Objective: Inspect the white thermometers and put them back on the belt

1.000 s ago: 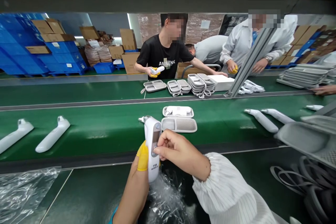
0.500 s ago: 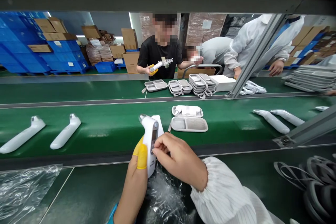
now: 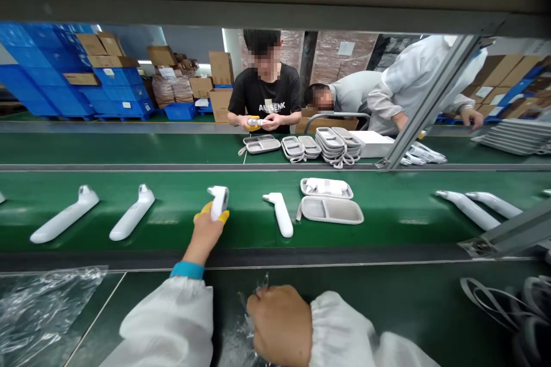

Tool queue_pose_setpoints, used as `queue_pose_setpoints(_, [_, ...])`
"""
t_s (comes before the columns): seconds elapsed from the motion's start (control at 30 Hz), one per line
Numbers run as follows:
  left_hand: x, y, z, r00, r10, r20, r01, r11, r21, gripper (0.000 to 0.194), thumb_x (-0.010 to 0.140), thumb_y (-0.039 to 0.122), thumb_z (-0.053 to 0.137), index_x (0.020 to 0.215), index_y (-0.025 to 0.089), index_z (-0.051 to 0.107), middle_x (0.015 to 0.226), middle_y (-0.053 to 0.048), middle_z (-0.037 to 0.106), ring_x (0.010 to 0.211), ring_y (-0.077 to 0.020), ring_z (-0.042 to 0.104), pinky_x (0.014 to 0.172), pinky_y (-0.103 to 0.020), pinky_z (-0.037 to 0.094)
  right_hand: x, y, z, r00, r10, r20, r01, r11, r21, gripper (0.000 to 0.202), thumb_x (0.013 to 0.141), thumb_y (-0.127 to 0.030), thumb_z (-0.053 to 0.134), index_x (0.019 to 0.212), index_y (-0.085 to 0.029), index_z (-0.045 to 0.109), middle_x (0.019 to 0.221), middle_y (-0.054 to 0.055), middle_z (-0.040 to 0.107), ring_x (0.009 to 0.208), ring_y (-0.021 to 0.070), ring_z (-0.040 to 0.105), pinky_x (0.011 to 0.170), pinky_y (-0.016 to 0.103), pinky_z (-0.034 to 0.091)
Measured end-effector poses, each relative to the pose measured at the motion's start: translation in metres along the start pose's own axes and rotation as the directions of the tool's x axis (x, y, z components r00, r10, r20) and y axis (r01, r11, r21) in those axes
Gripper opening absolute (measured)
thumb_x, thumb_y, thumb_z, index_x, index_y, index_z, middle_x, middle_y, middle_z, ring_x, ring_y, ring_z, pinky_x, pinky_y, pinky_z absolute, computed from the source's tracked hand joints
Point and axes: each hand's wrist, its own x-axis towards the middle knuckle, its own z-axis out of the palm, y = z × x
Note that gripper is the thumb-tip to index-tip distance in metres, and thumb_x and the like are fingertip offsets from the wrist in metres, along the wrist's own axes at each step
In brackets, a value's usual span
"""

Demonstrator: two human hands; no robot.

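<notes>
Holding in the left hand (image 3: 209, 226) a white thermometer (image 3: 220, 205), above or upon the green belt (image 3: 249, 241), with fingers in yellow covers (image 3: 223, 217) closed around its lower part and the probe turned to the left. Cannot tell about contact with the belt. Gripping in the right hand (image 3: 282, 321) some clear plastic film (image 3: 244, 312), over the dark green table (image 3: 408, 298), with fingers curled inward and partly hidden. Can see on the belt, to the right, a second thermometer (image 3: 282, 215) near an open grey case (image 3: 332, 210).

White thermometer (image 3: 220, 200), tilted, tip pointing left, over the green belt (image 3: 169, 226); crumpled clear plastic (image 3: 241, 330) in front of the belt.
</notes>
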Motion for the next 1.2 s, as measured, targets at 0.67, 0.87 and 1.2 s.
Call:
queue_pose_setpoints(0.67, [0.037, -0.01, -0.074, 0.975, -0.164, -0.15, 0.182, 0.977, 0.114, 0.037, 0.083, 0.041, 0.049, 0.095, 0.009, 0.061, 0.098, -0.023, 0.063, 0.107, -0.0438, 0.055, 0.089, -0.055, 0.041, -0.01, 0.024, -0.055, 0.915, 0.147, -0.375, 0.155, 0.731, 0.665, 0.008, 0.088, -0.023, 0.055, 0.085, -0.021, 0.062, 0.081, -0.001, 0.061, 0.074, 0.0121, 0.057, 0.068, 0.024, 0.044])
queue_pose_setpoints(0.87, [-0.089, 0.048, -0.007, 0.972, -0.09, 0.216, 0.197, 0.811, -0.551, 0.049, 0.082, 0.064, 0.05, 0.093, 0.018, 0.063, 0.076, -0.003, 0.063, 0.068, -0.0164, 0.057, 0.066, -0.028, 0.048, -0.002, 0.018, -0.056, 0.823, 0.297, -0.484, 0.293, 0.508, 0.81, 0.015, 0.089, -0.026, 0.053, 0.1, -0.021, 0.063, 0.094, 0.003, 0.062, 0.082, 0.0131, 0.06, 0.076, 0.027, 0.051])
queue_pose_setpoints(1.2, [-0.135, 0.069, 0.003, 0.943, -0.141, 0.301, 0.307, 0.714, -0.629, 0.055, 0.075, 0.059, 0.066, 0.117, 0.023, 0.066, 0.103, -0.005, 0.071, 0.095, -0.026, 0.063, 0.085, -0.034, 0.048, -0.01, 0.024, -0.062, 0.868, 0.272, -0.416, 0.284, 0.415, 0.864, 0.018, 0.078, -0.029, 0.068, 0.079, -0.02, 0.051, 0.073, -0.003, 0.057, 0.069, 0.0116, 0.056, 0.063, 0.024, 0.046])
